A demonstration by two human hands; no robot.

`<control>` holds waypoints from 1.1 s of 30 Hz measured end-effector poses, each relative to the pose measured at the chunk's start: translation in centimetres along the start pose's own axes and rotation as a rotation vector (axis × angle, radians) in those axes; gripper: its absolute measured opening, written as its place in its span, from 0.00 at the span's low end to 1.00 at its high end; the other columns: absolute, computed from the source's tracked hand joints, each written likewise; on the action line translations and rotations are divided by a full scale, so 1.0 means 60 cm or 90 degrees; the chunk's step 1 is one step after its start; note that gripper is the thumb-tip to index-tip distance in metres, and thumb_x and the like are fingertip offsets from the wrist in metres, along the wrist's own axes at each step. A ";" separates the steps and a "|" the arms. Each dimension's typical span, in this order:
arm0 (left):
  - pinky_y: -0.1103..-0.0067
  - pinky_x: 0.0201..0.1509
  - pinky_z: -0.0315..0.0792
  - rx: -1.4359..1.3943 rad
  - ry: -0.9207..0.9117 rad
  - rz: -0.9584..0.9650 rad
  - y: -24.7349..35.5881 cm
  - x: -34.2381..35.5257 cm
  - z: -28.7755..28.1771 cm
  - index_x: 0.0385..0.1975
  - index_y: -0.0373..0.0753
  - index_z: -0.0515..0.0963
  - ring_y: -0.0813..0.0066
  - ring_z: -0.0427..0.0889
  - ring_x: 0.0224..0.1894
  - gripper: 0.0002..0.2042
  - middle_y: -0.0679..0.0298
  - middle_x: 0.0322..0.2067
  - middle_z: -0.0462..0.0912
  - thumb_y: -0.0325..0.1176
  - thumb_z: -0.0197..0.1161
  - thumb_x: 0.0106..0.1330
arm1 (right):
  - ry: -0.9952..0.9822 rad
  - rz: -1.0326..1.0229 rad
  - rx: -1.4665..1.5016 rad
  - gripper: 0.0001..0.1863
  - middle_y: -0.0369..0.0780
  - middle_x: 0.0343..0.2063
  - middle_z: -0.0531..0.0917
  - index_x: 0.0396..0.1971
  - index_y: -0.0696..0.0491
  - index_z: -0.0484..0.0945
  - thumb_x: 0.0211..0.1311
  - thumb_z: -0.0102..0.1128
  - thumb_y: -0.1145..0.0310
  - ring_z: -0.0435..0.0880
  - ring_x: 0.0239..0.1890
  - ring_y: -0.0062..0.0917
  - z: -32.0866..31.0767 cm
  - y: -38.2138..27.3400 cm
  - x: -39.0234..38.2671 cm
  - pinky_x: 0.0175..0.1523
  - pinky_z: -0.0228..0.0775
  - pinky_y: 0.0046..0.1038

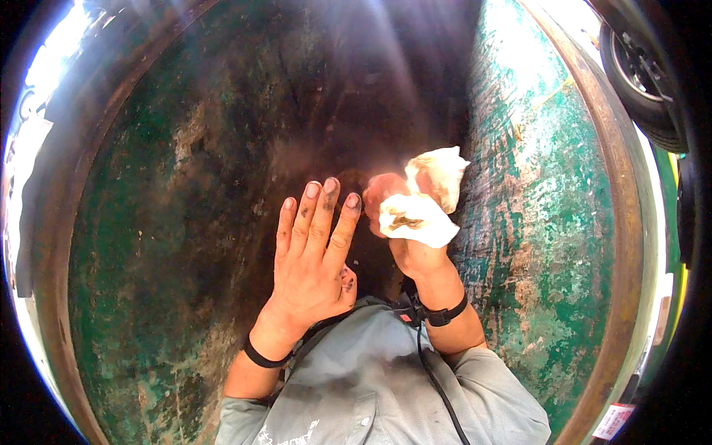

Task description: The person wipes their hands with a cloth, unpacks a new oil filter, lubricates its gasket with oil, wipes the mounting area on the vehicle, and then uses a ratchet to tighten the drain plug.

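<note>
My left hand (315, 252), palm down with dark smudges on its fingers, is held out flat and holds nothing. Just to its right, my right hand (415, 259) grips a crumpled white cloth or tissue (419, 219) with a dark brownish stain. The cloth hides much of that hand, and a pinkish area behind it is too unclear to make out. I wear a dark band on each wrist, and a black cord runs down the front of my grey shirt.
Around me is a worn, stained green surface (148, 222), dark in the middle and brightly lit on the right, with brown rims (615, 185) at both sides. A black tyre (641, 89) stands beyond the right rim at the upper corner.
</note>
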State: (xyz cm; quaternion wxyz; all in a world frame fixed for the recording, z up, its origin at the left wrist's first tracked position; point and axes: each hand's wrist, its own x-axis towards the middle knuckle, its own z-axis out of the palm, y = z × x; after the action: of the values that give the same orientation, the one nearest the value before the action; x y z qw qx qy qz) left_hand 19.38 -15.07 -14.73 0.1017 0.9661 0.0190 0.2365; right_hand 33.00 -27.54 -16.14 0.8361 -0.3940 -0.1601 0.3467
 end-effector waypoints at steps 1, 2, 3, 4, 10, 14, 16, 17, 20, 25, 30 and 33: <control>0.50 0.76 0.41 0.004 -0.001 0.001 0.000 -0.001 0.002 0.71 0.33 0.58 0.40 0.49 0.75 0.39 0.40 0.71 0.53 0.37 0.50 0.54 | 0.088 0.013 -0.021 0.23 0.33 0.36 0.81 0.47 0.53 0.76 0.73 0.49 0.46 0.80 0.34 0.17 0.006 0.005 -0.003 0.30 0.70 0.21; 0.50 0.76 0.41 0.008 -0.002 0.001 -0.001 -0.001 0.003 0.71 0.33 0.58 0.41 0.49 0.75 0.39 0.40 0.72 0.54 0.37 0.49 0.54 | 0.177 0.025 -0.042 0.21 0.32 0.35 0.81 0.48 0.53 0.76 0.73 0.53 0.49 0.80 0.33 0.15 0.013 0.010 -0.006 0.28 0.69 0.19; 0.50 0.76 0.41 0.013 -0.005 0.004 -0.001 -0.001 0.003 0.71 0.32 0.58 0.40 0.49 0.75 0.39 0.40 0.71 0.54 0.38 0.50 0.54 | 0.153 0.041 -0.043 0.15 0.31 0.36 0.81 0.49 0.53 0.75 0.70 0.61 0.59 0.81 0.31 0.13 0.021 0.004 -0.005 0.26 0.69 0.16; 0.50 0.76 0.42 0.018 -0.008 0.005 -0.001 -0.001 0.003 0.71 0.32 0.58 0.40 0.50 0.75 0.39 0.39 0.71 0.54 0.38 0.51 0.55 | 0.135 -0.019 -0.050 0.13 0.32 0.36 0.82 0.48 0.54 0.76 0.68 0.63 0.66 0.82 0.31 0.14 0.024 0.008 -0.003 0.26 0.72 0.16; 0.60 0.70 0.57 -0.308 0.124 -0.069 0.001 0.002 0.002 0.70 0.29 0.57 0.48 0.63 0.68 0.43 0.40 0.66 0.61 0.37 0.67 0.53 | 0.142 -0.016 -0.027 0.16 0.34 0.36 0.84 0.49 0.57 0.77 0.61 0.67 0.76 0.83 0.35 0.19 0.017 0.011 0.009 0.39 0.78 0.25; 0.75 0.57 0.70 -0.548 0.127 -0.196 0.020 0.010 0.008 0.71 0.32 0.57 0.68 0.72 0.54 0.43 0.55 0.54 0.71 0.29 0.74 0.54 | 0.129 0.005 -0.017 0.19 0.37 0.41 0.83 0.51 0.57 0.76 0.60 0.67 0.79 0.83 0.41 0.21 0.030 0.027 0.000 0.44 0.79 0.27; 0.80 0.53 0.71 -0.704 0.103 -0.255 0.012 0.006 0.033 0.71 0.34 0.59 0.72 0.72 0.52 0.40 0.57 0.53 0.70 0.23 0.70 0.57 | 0.106 -0.018 0.029 0.19 0.37 0.41 0.84 0.51 0.57 0.76 0.59 0.67 0.79 0.83 0.43 0.22 0.034 0.036 0.001 0.46 0.79 0.27; 0.84 0.51 0.70 -0.788 0.126 -0.295 0.018 0.009 0.024 0.70 0.36 0.61 0.78 0.74 0.48 0.35 0.63 0.47 0.73 0.16 0.63 0.60 | 0.098 0.008 0.051 0.20 0.38 0.44 0.84 0.52 0.57 0.76 0.59 0.67 0.79 0.84 0.45 0.25 0.029 0.037 0.002 0.49 0.79 0.29; 0.85 0.49 0.70 -0.795 0.155 -0.348 0.000 0.005 0.018 0.64 0.36 0.68 0.81 0.76 0.43 0.28 0.67 0.40 0.77 0.14 0.60 0.62 | 0.002 0.027 0.159 0.21 0.39 0.47 0.84 0.53 0.57 0.76 0.59 0.68 0.78 0.84 0.48 0.26 0.019 0.027 0.002 0.52 0.78 0.30; 0.86 0.50 0.69 -0.829 0.231 -0.417 -0.026 0.004 0.008 0.56 0.35 0.75 0.83 0.75 0.41 0.23 0.69 0.39 0.77 0.18 0.63 0.59 | 0.049 -0.031 -0.015 0.17 0.39 0.44 0.86 0.49 0.58 0.79 0.60 0.67 0.80 0.85 0.44 0.23 0.015 0.022 0.007 0.51 0.78 0.27; 0.75 0.61 0.69 -1.055 0.152 -0.403 -0.032 -0.003 0.010 0.62 0.31 0.68 0.70 0.77 0.55 0.31 0.58 0.52 0.78 0.44 0.64 0.63 | 0.030 -0.033 -0.056 0.16 0.36 0.41 0.87 0.46 0.57 0.81 0.58 0.71 0.76 0.84 0.42 0.19 -0.004 0.037 0.006 0.50 0.78 0.25; 0.67 0.66 0.68 -1.119 0.076 -0.450 -0.035 0.007 0.003 0.65 0.28 0.64 0.59 0.74 0.61 0.41 0.50 0.57 0.75 0.61 0.56 0.64 | -0.020 -0.007 -0.089 0.16 0.35 0.41 0.87 0.46 0.56 0.81 0.58 0.72 0.75 0.84 0.43 0.18 -0.011 0.038 0.003 0.50 0.77 0.24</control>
State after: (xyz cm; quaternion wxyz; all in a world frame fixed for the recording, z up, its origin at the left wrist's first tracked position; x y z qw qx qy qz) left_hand 19.84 -13.00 -15.11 0.8571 0.4681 0.1307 0.1709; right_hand 32.43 -26.77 -18.31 0.8059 -0.4448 -0.1988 0.3365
